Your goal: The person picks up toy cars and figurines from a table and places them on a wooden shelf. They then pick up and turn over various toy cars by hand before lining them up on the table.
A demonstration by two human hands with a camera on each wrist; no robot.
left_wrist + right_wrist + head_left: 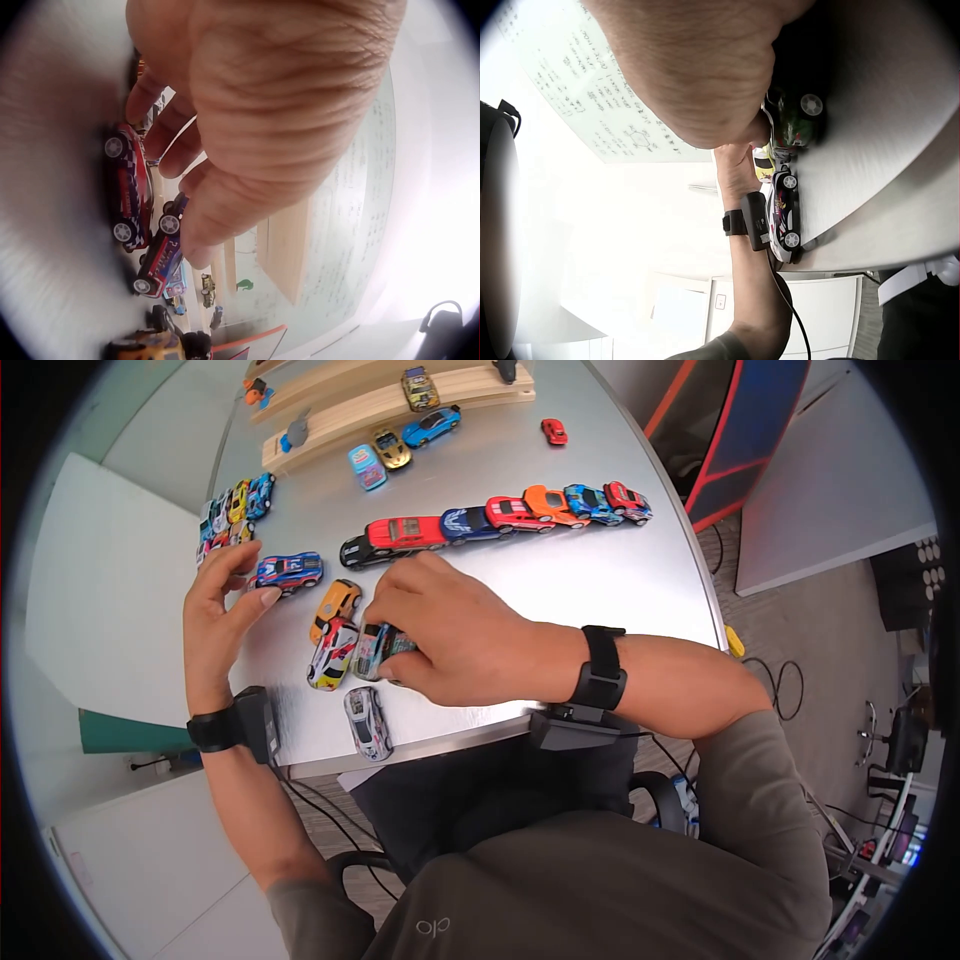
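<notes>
We see two bare hands among toy cars on a shiny table (600, 590).
Our right hand (450, 625) pinches the green toy car (371, 648) in its fingers, just beside a red, white and yellow car (333, 654), with a silver car (368, 724) nearer the edge. Our left hand (220, 605) holds thumb and fingers spread apart at a blue car (289, 571); we cannot tell if they touch it. Beyond, cars form a slanting row.
</notes>
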